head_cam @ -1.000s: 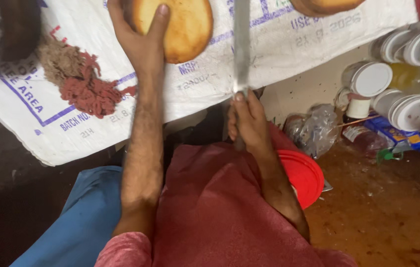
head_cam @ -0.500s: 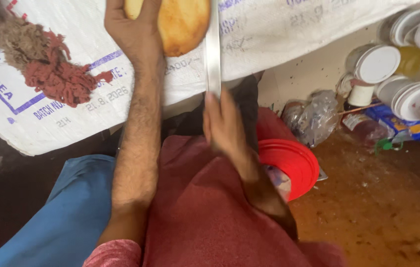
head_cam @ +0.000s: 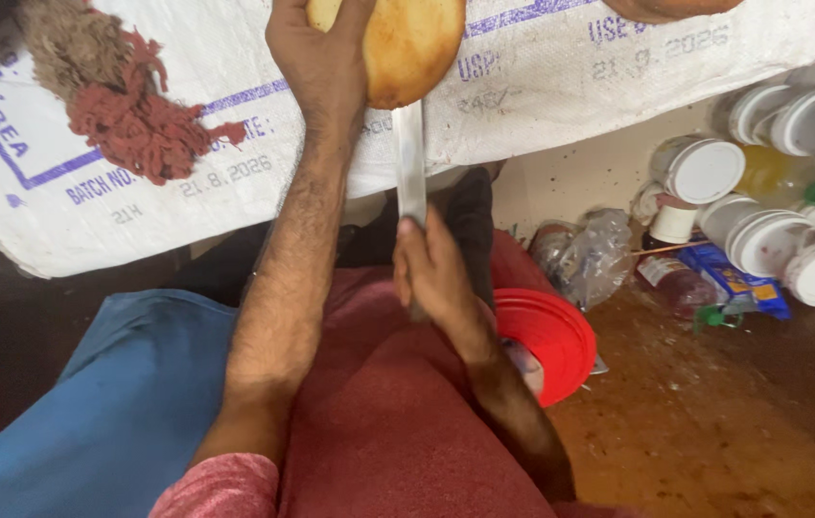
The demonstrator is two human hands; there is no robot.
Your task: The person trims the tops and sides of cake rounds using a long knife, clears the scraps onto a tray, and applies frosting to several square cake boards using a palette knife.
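Note:
My left hand (head_cam: pixel 321 53) presses down on a round golden flatbread (head_cam: pixel 414 43) that lies on a white printed sack (head_cam: pixel 187 125). My right hand (head_cam: pixel 434 273) grips the handle of a long knife (head_cam: pixel 410 163), whose flat blade points away from me and runs in under the near edge of the bread. A second piece of bread (head_cam: pixel 666 8) shows at the top edge, mostly cut off by the frame.
A heap of red and brown shredded stuff (head_cam: pixel 120 105) lies on the sack at the left. A red lid (head_cam: pixel 547 341) sits by my right knee. Several white-lidded jars (head_cam: pixel 772 192), a small bottle and crumpled plastic wrap (head_cam: pixel 594 254) crowd the brown floor (head_cam: pixel 714 422) at the right.
The knife and my right hand have shifted left and forward, so the blade now meets the bread's near edge. My left hand keeps its hold on the bread.

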